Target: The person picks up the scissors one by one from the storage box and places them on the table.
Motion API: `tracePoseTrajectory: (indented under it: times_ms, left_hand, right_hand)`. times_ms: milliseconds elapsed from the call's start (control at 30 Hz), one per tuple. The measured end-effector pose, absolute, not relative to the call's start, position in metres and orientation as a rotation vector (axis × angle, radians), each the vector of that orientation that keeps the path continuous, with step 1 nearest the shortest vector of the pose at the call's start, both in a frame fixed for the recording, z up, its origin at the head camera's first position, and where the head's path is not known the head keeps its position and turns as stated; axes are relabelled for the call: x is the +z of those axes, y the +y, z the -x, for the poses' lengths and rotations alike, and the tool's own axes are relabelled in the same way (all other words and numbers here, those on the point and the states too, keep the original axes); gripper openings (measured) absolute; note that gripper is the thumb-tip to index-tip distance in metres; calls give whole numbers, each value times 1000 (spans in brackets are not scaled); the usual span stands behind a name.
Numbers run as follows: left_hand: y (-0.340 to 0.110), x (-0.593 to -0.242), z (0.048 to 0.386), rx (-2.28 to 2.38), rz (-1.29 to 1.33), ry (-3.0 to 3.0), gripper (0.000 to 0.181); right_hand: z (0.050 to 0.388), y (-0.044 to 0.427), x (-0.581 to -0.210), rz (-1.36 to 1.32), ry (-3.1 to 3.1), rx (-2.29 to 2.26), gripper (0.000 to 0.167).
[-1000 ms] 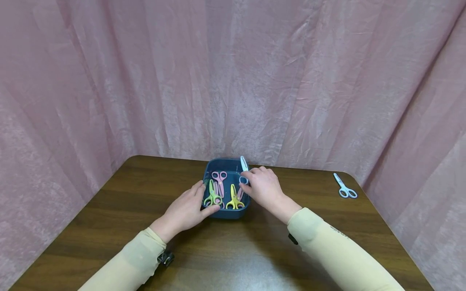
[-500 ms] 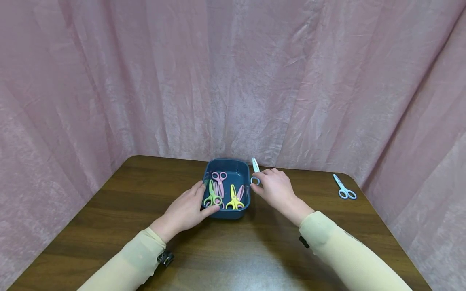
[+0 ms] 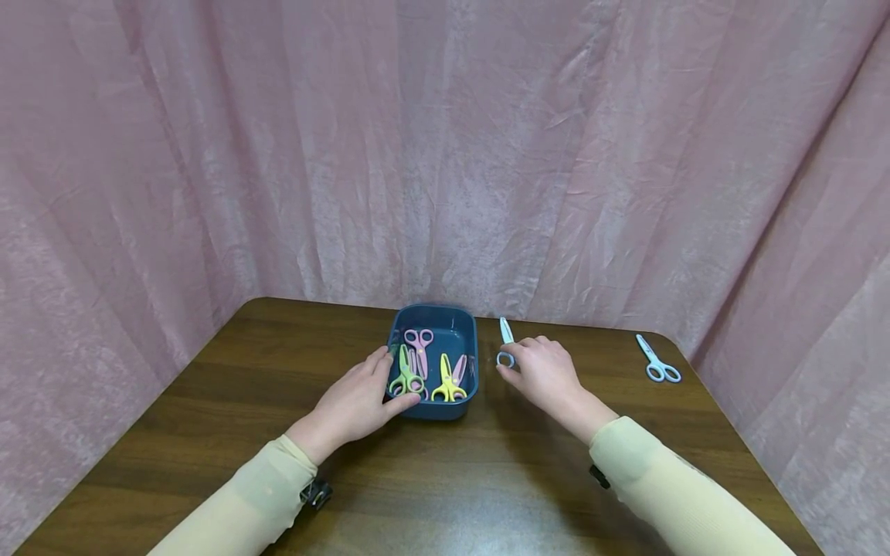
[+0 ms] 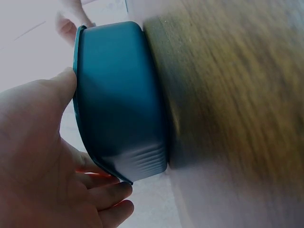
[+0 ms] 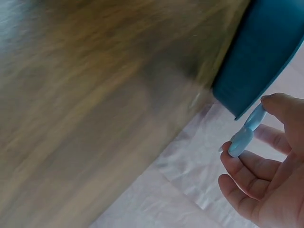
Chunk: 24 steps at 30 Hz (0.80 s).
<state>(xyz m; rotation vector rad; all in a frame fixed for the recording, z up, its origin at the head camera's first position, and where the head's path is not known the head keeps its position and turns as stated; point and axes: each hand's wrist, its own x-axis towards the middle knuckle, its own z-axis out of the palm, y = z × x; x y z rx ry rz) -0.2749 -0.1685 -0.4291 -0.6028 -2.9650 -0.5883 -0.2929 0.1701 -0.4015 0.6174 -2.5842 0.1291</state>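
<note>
My left hand [image 3: 351, 399] steadies a dark blue plastic bin [image 3: 434, 409], thumb at its near rim and fingers at its left side. The left wrist view shows the fingers bent about the rim of the bin [image 4: 118, 90]. Inside lie pink scissors [image 3: 420, 355], green scissors [image 3: 405, 372], yellow scissors [image 3: 447, 378] and other pink ones partly covered. To the right of the bin, my right hand [image 3: 545, 374] pinches light blue scissors [image 3: 507, 332] by the handle, blades pointing away. In the right wrist view, thumb and fingertips grip the blue handle [image 5: 244, 137].
Another pair of light blue scissors [image 3: 657, 359] lies at the far right of the brown wooden table [image 3: 431, 479]. Pink curtains [image 3: 445, 154] hang along the table's back edge and both sides.
My right hand has moved from over the bin's right side to the right and a little nearer, carrying the light blue scissors. The left hand and bin stay put.
</note>
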Motion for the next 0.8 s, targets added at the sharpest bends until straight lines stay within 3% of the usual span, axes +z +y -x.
tracePoseTrajectory:
  times_ms: [533, 800]
  left_hand:
    - [-170, -427, 274, -594, 611, -2971, 108]
    - [-168, -427, 274, -601, 603, -2967, 101]
  right_hand:
    - [290, 193, -420, -619, -2708, -6, 21]
    - [290, 197, -425, -607, -2751, -24, 18]
